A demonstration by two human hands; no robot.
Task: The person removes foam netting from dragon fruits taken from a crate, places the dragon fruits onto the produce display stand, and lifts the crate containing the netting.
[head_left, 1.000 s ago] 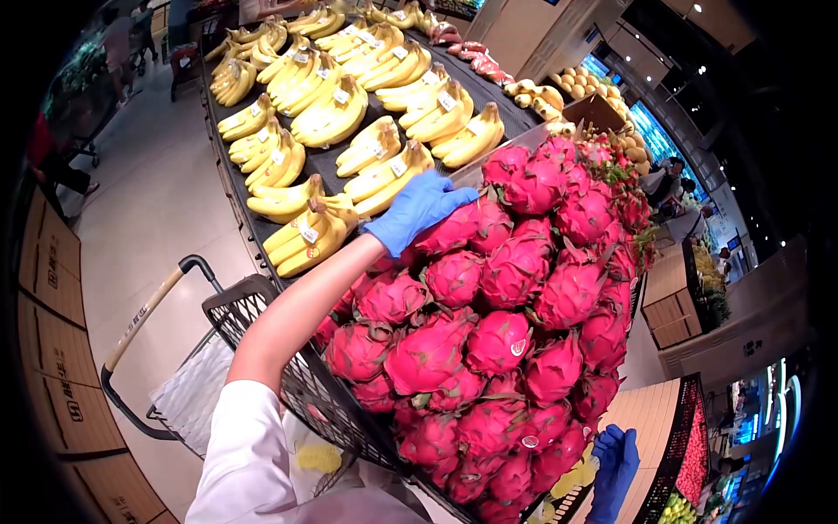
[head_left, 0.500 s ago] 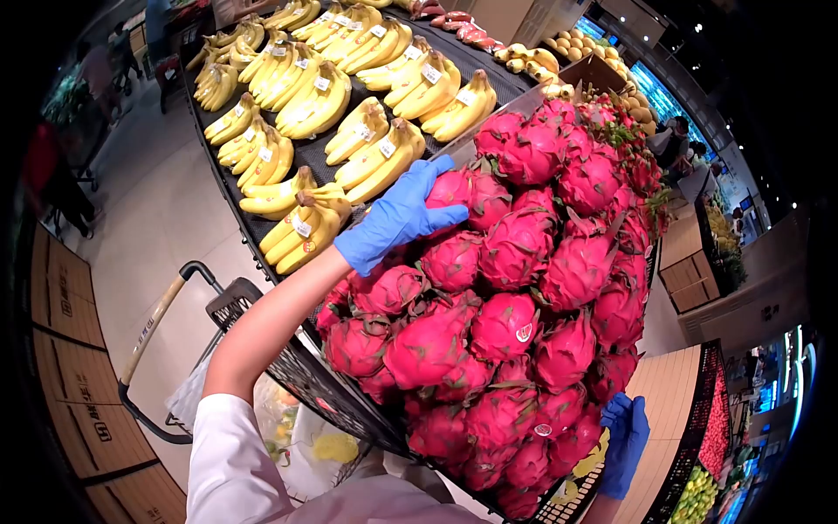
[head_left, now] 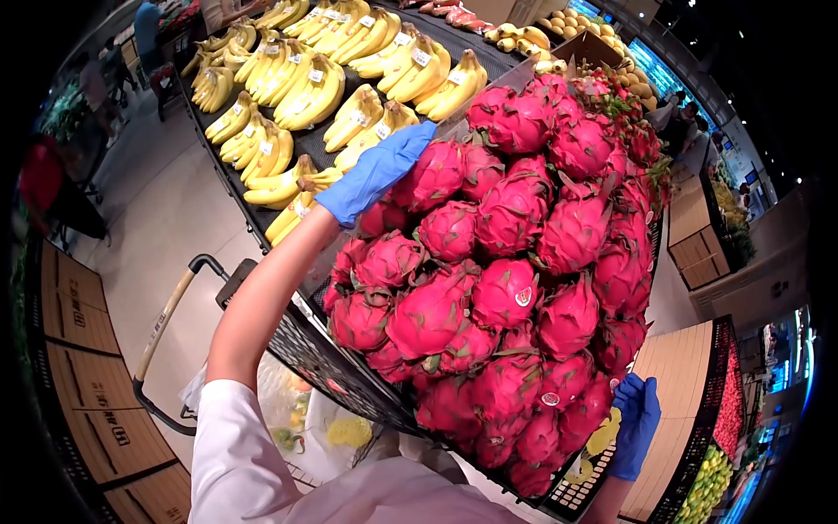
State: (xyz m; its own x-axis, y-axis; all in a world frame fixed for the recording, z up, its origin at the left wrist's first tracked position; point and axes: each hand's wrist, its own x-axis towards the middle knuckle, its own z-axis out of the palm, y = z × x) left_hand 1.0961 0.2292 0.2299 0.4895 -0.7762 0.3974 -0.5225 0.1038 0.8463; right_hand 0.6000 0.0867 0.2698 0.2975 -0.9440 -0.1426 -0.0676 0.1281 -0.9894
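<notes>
My left hand [head_left: 377, 175], in a blue glove, reaches over the left edge of a heap of pink dragon fruit [head_left: 511, 293]. Its fingers are stretched out along the side of one dragon fruit [head_left: 432, 177], next to the bananas [head_left: 310, 92]. Low on the right, my right hand [head_left: 635, 425], gloved in blue too, is beside the heap's lower right edge, with its fingers loosely bent. I cannot make out anything in it. Some of the dragon fruit carry small round stickers.
A shopping cart handle [head_left: 164, 319] and its bagged goods [head_left: 301, 424] are at the lower left. Wooden crates [head_left: 87, 384] line the left side. Melons [head_left: 585, 26] stand at the back. People [head_left: 57, 188] are at the left and far right.
My left hand has gone from spread around a dragon fruit to lying along its left side, its fingers straighter. The view has shifted slightly. My right hand stays beside the heap.
</notes>
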